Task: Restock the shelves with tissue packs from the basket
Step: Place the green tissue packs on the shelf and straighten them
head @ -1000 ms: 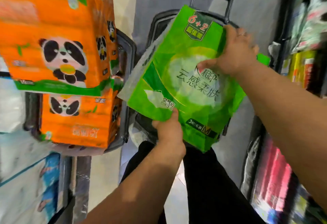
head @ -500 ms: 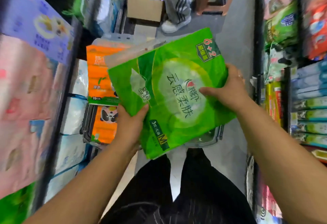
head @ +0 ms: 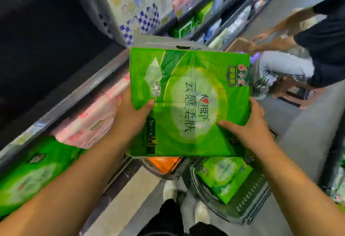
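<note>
A large green tissue pack (head: 188, 101) is held flat in front of me, label up. My left hand (head: 130, 116) grips its left edge, thumb on top. My right hand (head: 250, 129) holds its lower right corner. Below it on the floor stands a dark basket (head: 248, 198) with another green tissue pack (head: 224, 176) inside. A second basket (head: 166, 172) beside it holds an orange pack (head: 164, 163). The shelf (head: 74, 96) runs along my left, with a dark gap above its metal edge.
On the lower shelf level lie pink packs (head: 89, 123) and a green pack (head: 31, 170). A white and blue box (head: 136, 6) stands on the shelf further along. A person (head: 302, 49) crouches in the aisle ahead by a cardboard box (head: 240, 45). Another shelf flanks my right.
My view has swung left toward the shelf. The green pack has been carried up and away from the basket, turned level, with both hands still on it.
</note>
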The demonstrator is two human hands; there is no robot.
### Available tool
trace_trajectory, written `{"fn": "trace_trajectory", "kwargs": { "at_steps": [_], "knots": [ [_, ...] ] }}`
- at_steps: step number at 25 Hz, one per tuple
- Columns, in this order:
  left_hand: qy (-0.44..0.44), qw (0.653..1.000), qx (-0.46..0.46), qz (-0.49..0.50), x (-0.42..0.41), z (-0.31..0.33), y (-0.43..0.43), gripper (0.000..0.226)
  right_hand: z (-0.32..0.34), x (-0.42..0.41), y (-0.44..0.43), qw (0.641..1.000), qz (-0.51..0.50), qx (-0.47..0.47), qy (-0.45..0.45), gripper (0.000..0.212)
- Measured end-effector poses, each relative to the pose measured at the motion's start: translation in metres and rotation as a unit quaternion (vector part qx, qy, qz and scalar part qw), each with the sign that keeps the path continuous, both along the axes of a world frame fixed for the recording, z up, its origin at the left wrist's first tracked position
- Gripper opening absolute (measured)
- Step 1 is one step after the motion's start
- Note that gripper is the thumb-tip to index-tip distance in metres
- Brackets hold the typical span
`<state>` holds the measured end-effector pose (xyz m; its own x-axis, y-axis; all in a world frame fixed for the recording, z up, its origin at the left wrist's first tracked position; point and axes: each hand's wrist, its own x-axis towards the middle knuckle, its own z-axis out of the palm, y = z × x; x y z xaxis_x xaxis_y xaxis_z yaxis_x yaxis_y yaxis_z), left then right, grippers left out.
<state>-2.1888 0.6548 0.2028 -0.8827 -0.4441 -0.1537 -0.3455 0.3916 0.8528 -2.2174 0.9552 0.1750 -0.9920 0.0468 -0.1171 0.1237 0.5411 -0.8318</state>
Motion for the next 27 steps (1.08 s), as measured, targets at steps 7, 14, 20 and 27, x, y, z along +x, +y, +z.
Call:
{"fn": "trace_trajectory", "kwargs": {
  "at_steps": [7,14,20,27],
  "knots": [
    [0.101,0.984,-0.057,0.137,0.076,0.085,-0.040,0.071,0.076,-0.008,-0.058,0.982,0.157,-0.047,0.097,0.104],
    [0.178,0.946,-0.129,0.238,0.167,0.157,-0.080,0.064,0.153,0.013,-0.138,0.947,0.265,-0.073,0.166,0.103],
    [0.212,0.908,-0.172,0.317,0.244,0.205,-0.125,0.059,0.206,0.050,-0.226,0.904,0.360,-0.090,0.212,0.103],
    [0.257,0.854,-0.262,0.369,0.330,0.255,-0.202,0.070,0.271,0.106,-0.336,0.848,0.424,-0.125,0.293,0.106]
  ]
}}
